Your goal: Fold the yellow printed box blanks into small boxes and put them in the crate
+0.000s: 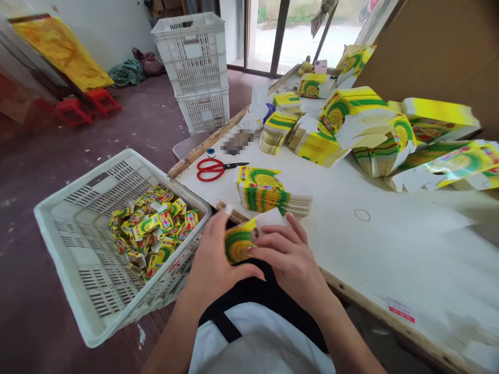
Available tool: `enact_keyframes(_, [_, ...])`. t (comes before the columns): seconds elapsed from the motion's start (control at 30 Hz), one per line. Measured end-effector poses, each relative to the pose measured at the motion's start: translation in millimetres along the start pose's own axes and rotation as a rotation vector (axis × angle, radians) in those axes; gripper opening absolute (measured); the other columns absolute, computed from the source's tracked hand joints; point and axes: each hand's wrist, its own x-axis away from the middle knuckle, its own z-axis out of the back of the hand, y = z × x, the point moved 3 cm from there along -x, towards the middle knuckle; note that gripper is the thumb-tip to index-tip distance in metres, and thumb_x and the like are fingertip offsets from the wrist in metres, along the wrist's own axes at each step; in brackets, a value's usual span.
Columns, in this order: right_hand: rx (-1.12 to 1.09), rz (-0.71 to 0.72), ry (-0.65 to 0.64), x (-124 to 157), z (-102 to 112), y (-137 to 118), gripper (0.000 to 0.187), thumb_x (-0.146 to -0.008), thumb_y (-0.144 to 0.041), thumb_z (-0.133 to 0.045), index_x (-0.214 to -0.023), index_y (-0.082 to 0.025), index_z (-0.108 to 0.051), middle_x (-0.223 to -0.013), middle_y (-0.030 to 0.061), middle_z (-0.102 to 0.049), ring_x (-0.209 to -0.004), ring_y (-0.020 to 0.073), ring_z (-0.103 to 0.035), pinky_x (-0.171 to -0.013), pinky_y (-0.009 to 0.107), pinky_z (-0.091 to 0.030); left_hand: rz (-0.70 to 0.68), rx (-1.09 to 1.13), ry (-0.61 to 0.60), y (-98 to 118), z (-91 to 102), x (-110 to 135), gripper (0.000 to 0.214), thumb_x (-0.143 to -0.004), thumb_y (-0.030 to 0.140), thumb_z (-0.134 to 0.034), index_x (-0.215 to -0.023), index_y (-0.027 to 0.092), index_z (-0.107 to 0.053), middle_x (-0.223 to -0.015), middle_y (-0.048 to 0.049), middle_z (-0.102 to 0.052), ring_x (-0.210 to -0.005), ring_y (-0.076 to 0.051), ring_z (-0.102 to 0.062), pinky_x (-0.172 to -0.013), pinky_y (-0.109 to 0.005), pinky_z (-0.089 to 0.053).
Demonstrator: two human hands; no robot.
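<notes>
In front of my body, over the table's near edge, is a small yellow and green cardboard box (238,245) with white flaps. My left hand (212,259) curves round its left end, the thumb stretched out below. My right hand (290,257) grips the box from the right, fingers bent over its white side. Just beyond the hands, a stack of flat folded boxes (268,195) lies on the table (390,244). To my left stands a white plastic crate (64,223) with many small yellow boxes (156,226) in it.
Red-handled scissors (212,170) lie near the table's left corner. Bundles of flat cartons (312,140) cover the far side, and a rubber band (362,214) lies on the right. White crates (191,67) stand stacked on the floor behind. Red stools (88,106) are far left.
</notes>
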Motion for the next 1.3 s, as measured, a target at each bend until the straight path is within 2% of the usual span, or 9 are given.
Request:
enact_keyframes(0.1, [-0.082, -0.108, 0.186, 1.6, -5.8, -1.4, 0.040, -0.086, -0.009, -0.057, -0.117, -0.034, -0.062, -0.116, 0.0008, -0.066, -0.123, 0.0220, -0.052, -0.117, 0.051, -0.021, 0.124, -0.119, -0.227, -0.6, -18.4, 0.5, 0.061, -0.070, 0.032, -0.076, -0.124, 0.020, -0.050, -0.115, -0.0095, -0.064, -0.105, -0.027, -0.063, -0.092, -0.043, -0.052])
enact_keyframes(0.23, [-0.535, -0.565, 0.459, 11.0, -18.4, 15.9, 0.068, -0.083, -0.030, -0.065, -0.143, -0.028, -0.034, -0.143, 0.0114, -0.047, -0.133, 0.0273, -0.044, -0.109, 0.050, -0.038, 0.119, -0.164, -0.171, -2.0, -30.1, 4.2, 0.065, -0.069, 0.028, -0.077, -0.124, 0.019, -0.043, -0.113, -0.0088, -0.063, -0.101, -0.025, -0.064, -0.088, -0.040, -0.053])
enact_keyframes(0.43, [-1.069, -0.946, 0.039, 17.4, -49.4, 17.8, 0.048, -0.080, -0.048, -0.067, -0.120, -0.023, -0.063, -0.131, 0.0089, -0.063, -0.122, 0.0291, -0.057, -0.106, 0.047, -0.044, -0.053, -0.076, -0.201, 0.7, -38.6, 10.0, 0.070, -0.072, 0.028, -0.075, -0.130, 0.024, -0.036, -0.124, -0.0111, -0.057, -0.108, -0.026, -0.062, -0.089, -0.038, -0.052])
enact_keyframes(0.63, [-0.974, -0.765, 0.029, 16.7, -48.9, 22.4, 0.054, -0.089, -0.055, -0.053, -0.134, -0.025, -0.055, -0.121, 0.0099, -0.069, -0.117, 0.0275, -0.062, -0.103, 0.049, -0.047, -0.059, -0.040, -0.200, -2.1, -41.3, 8.1, 0.048, -0.071, 0.021, -0.071, -0.113, 0.025, -0.047, -0.111, -0.0065, -0.060, -0.096, -0.023, -0.063, -0.080, -0.034, -0.051])
enact_keyframes(0.77, [-0.630, -0.461, -0.075, 15.5, -40.3, 10.7, 0.059, -0.090, -0.027, -0.056, -0.147, -0.027, -0.038, -0.147, 0.0087, -0.048, -0.135, 0.0249, -0.046, -0.112, 0.045, -0.038, 0.074, 0.053, -0.216, -9.5, -47.0, 7.2, 0.053, -0.068, 0.015, -0.067, -0.116, 0.023, -0.046, -0.102, -0.0063, -0.063, -0.081, -0.022, -0.065, -0.070, -0.033, -0.051])
enact_keyframes(0.87, [-0.479, -0.290, -0.092, 17.9, -38.5, 5.7, 0.059, -0.089, -0.007, -0.048, -0.142, -0.033, -0.046, -0.152, 0.0049, -0.041, -0.137, 0.0203, -0.043, -0.109, 0.037, -0.043, 0.061, 0.116, -0.100, -12.6, -48.0, 6.5, 0.059, -0.068, 0.016, -0.068, -0.123, 0.020, -0.046, -0.118, -0.0139, -0.059, -0.098, -0.027, -0.064, -0.082, -0.038, -0.051])
enact_keyframes(1.03, [-0.360, -0.321, 0.061, 24.2, -33.9, 21.0, 0.063, -0.087, -0.001, -0.045, -0.139, -0.034, -0.049, -0.148, 0.0053, -0.047, -0.131, 0.0203, -0.051, -0.105, 0.037, -0.046, 0.058, -0.134, -0.067, -16.2, -38.5, 5.8, 0.063, -0.060, 0.010, -0.068, -0.119, 0.020, -0.050, -0.119, -0.0129, -0.057, -0.112, -0.033, -0.055, -0.097, -0.053, -0.042])
enact_keyframes(1.17, [-0.286, -0.221, -0.072, 25.3, -31.5, 24.6, 0.069, -0.087, -0.006, -0.049, -0.149, -0.031, -0.031, -0.159, 0.0106, -0.026, -0.140, 0.0251, -0.039, -0.104, 0.044, -0.047, 0.021, -0.187, -0.098, -14.4, -25.0, 2.3, 0.051, -0.059, 0.013, -0.072, -0.107, 0.022, -0.058, -0.100, -0.0073, -0.064, -0.095, -0.029, -0.060, -0.085, -0.045, -0.048])
enact_keyframes(1.3, [-0.269, -0.209, -0.158, 24.6, -24.0, 28.9, 0.047, -0.089, -0.006, -0.047, -0.130, -0.028, -0.057, -0.155, 0.0126, -0.034, -0.134, 0.0247, -0.048, -0.099, 0.044, -0.051, -0.047, -0.250, -0.131, -10.5, -19.4, -1.4, 0.048, -0.063, 0.027, -0.077, -0.107, 0.021, -0.060, -0.097, -0.0082, -0.067, -0.091, -0.029, -0.062, -0.080, -0.041, -0.050])
